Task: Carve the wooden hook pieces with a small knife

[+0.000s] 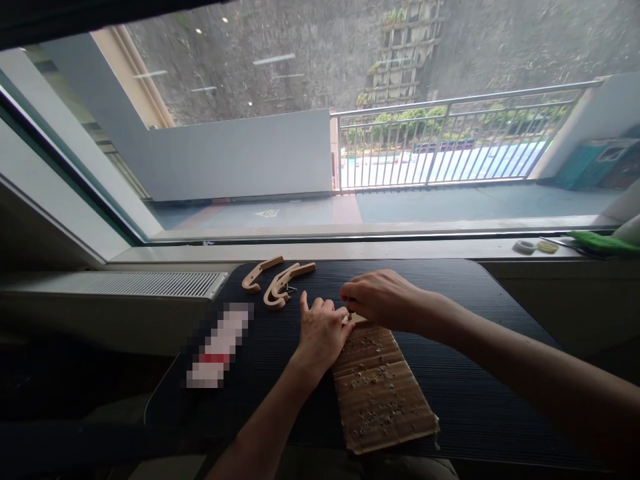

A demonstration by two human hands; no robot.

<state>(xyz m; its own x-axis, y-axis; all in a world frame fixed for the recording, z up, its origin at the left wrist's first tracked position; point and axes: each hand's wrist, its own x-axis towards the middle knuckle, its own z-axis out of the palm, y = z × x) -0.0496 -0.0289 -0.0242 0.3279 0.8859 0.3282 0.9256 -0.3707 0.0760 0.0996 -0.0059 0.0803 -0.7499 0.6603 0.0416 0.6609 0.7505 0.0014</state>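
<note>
"Where does the cardboard (383,393) lie against the hands?"

"Flat on the table (475,387), its far end at the fingertips; the left hand (323,327) rests on that end's left corner, outermost finger raised; the right hand (383,293) bends in from the right, fingers curled together, just beside the left thumb."

"Are they gripping anything?"

"Something small sits between the fingertips, mostly hidden; I cannot tell which hand grasps it, or how firmly."

"And the surroundings?"

"The tabletop is dark and finely grained; a single wooden hook (263,265) and a cluster of wooden hooks (300,271) lie beyond the left hand; a radiator (150,285) stands to the left; past the sill (400,250), a wide window shows a metal railing (450,137) outside."

"Which way does the cardboard point?"

"Its long axis runs away from the body, the far end leaning slightly left; its pitted face is upward; its near end comes close to the table's near edge."
</note>
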